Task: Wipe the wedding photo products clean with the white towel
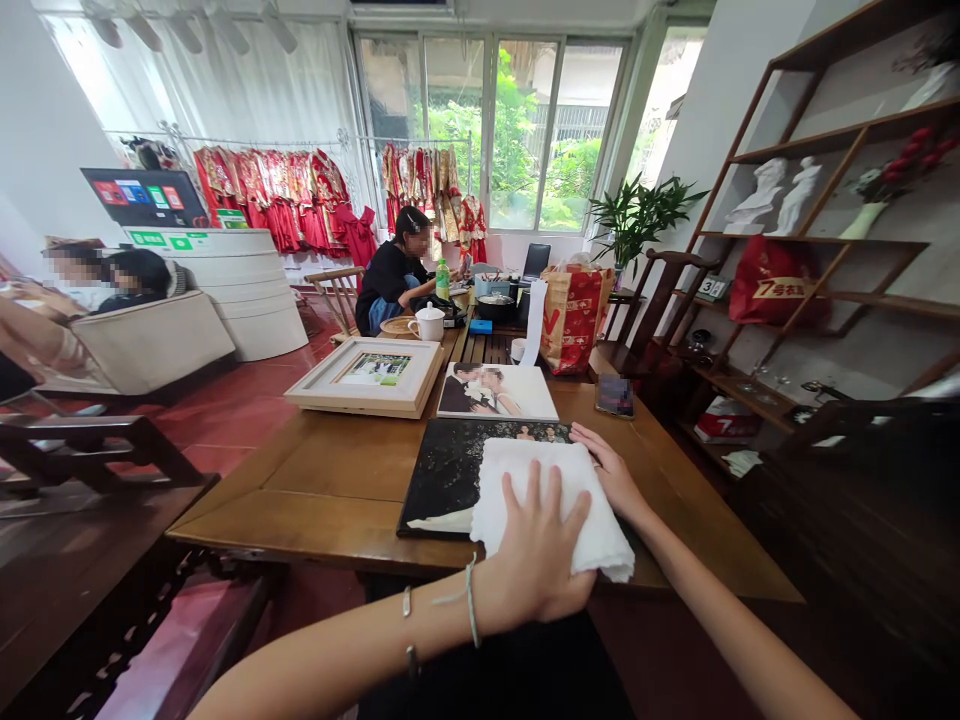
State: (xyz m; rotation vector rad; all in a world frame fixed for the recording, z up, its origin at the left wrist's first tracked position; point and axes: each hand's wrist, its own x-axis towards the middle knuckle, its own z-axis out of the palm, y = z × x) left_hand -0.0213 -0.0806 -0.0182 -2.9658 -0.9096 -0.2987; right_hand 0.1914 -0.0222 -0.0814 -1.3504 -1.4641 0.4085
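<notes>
A dark photo album (pixel 446 475) with a wedding picture on its cover lies near the front edge of the wooden table. Over its right half is a crumpled white cloth (pixel 510 480), which hangs a little past the album's lower right corner. My left hand (pixel 544 540) presses flat on this cloth, fingers spread. At the album's upper right edge rests my right hand (pixel 611 470), its fingers stretched out and its palm partly behind the cloth. Just beyond the album lies a lighter photo panel (pixel 495 390) showing a couple.
On the wooden table (pixel 330 480) are a framed photo (pixel 367 375) at left and a phone (pixel 615 396) at right. Further back stand a white lidded cup (pixel 429 322), a green-capped bottle (pixel 442 278) and a red paper bag (pixel 574 320). A person (pixel 397 270) sits across.
</notes>
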